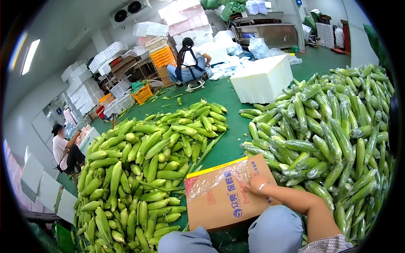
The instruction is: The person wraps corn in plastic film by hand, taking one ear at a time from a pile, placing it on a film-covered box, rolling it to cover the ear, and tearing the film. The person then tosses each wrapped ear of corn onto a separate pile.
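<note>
My right hand (256, 183), wearing a bracelet, is over the right part of a brown cardboard cling film box (217, 206) with blue lettering and a yellow strip along its far edge. Its fingers look bent and closed at the edge of shiny clear cling film (223, 180) lying across the box top. The box sits in front of my knees. My left hand is out of view. To the left of the box lies a big heap of green corn cobs in husks (156, 175). On its right is a heap of film-wrapped corn cobs (329, 143).
A white foam box (263, 80) stands on the green floor (230, 139) beyond the wrapped heap. One person (190, 63) sits on a low stool at the back; another person (65, 147) sits at left. Orange crates (162, 57) and stacked foam boxes (187, 19) line the back.
</note>
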Demonstrator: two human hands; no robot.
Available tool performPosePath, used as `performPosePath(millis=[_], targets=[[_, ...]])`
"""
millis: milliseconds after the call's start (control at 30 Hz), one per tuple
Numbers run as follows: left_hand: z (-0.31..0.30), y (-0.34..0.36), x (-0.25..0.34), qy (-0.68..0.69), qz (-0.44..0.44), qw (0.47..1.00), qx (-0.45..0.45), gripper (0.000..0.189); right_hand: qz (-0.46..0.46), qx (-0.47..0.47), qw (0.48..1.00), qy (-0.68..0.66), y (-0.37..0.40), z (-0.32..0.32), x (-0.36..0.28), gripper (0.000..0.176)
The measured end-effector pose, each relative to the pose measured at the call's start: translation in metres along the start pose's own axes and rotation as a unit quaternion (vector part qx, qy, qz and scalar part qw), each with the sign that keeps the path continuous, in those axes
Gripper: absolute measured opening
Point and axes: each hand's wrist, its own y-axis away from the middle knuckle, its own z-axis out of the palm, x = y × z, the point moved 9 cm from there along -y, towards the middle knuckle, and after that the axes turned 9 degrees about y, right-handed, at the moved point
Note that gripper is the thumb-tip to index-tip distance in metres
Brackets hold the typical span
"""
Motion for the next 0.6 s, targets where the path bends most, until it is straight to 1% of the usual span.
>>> performPosePath(millis=[67, 100, 167, 200, 267, 300, 333, 367, 400, 433, 467, 500, 533, 567, 600], targets=[[-0.025, 0.011, -0.003, 0.104, -0.001, 0.993, 0.056, 0.051, 0.037, -0.062, 0.997, -0.015, -0.009, -0.006, -0.001, 0.068], [-0.043, 0.019, 0.001, 0.161, 0.01, 0.982, 0.094, 0.052, 0.036, -0.061, 0.997, -0.019, -0.013, -0.008, -0.003, 0.068], [-0.083, 0.037, 0.015, 0.252, 0.058, 0.951, 0.169, 0.053, 0.072, -0.084, 0.994, 0.016, -0.02, -0.006, -0.001, 0.064], [-0.104, 0.044, 0.029, 0.279, 0.095, 0.934, 0.2, 0.053, 0.067, -0.088, 0.994, 0.018, -0.025, 0.0, -0.003, 0.064], [-0.145, 0.053, 0.067, 0.3, 0.196, 0.901, 0.244, 0.054, -0.008, -0.035, 0.999, 0.005, -0.045, 0.01, -0.011, 0.052], [-0.166, 0.052, 0.099, 0.298, 0.253, 0.885, 0.253, 0.055, -0.012, -0.042, 0.999, 0.011, -0.057, 0.021, -0.008, 0.052], [-0.184, 0.05, 0.132, 0.286, 0.302, 0.872, 0.26, 0.055, -0.029, -0.036, 0.999, 0.023, -0.069, 0.029, -0.007, 0.044], [-0.192, 0.027, 0.154, 0.278, 0.346, 0.86, 0.251, 0.061, -0.045, -0.037, 0.998, 0.032, -0.071, 0.036, -0.006, 0.038], [-0.214, 0.042, 0.212, 0.225, 0.381, 0.855, 0.27, 0.061, 0.003, -0.229, 0.936, -0.268, -0.048, 0.043, -0.005, 0.025], [-0.214, 0.019, 0.246, 0.206, 0.437, 0.841, 0.243, 0.064, 0.014, -0.283, 0.875, -0.393, -0.037, 0.056, -0.001, 0.016], [-0.213, 0.008, 0.287, 0.197, 0.476, 0.827, 0.223, 0.061, 0.037, -0.309, 0.802, -0.509, -0.022, 0.068, 0.007, 0.013], [-0.207, -0.008, 0.322, 0.178, 0.51, 0.815, 0.212, 0.059, 0.083, -0.282, 0.759, -0.58, -0.001, 0.057, 0.017, 0.011], [-0.196, -0.03, 0.349, 0.193, 0.53, 0.805, 0.183, 0.059, 0.047, -0.293, 0.704, -0.645, 0.009, 0.053, 0.028, 0.01], [-0.181, -0.05, 0.371, 0.171, 0.556, 0.795, 0.174, 0.06, -0.001, -0.283, 0.657, -0.699, 0.013, 0.054, 0.045, 0.013], [-0.165, -0.073, 0.39, 0.163, 0.535, 0.82, 0.12, 0.062, 0.024, -0.248, 0.658, -0.71, 0.022, 0.036, 0.058, 0.015]])
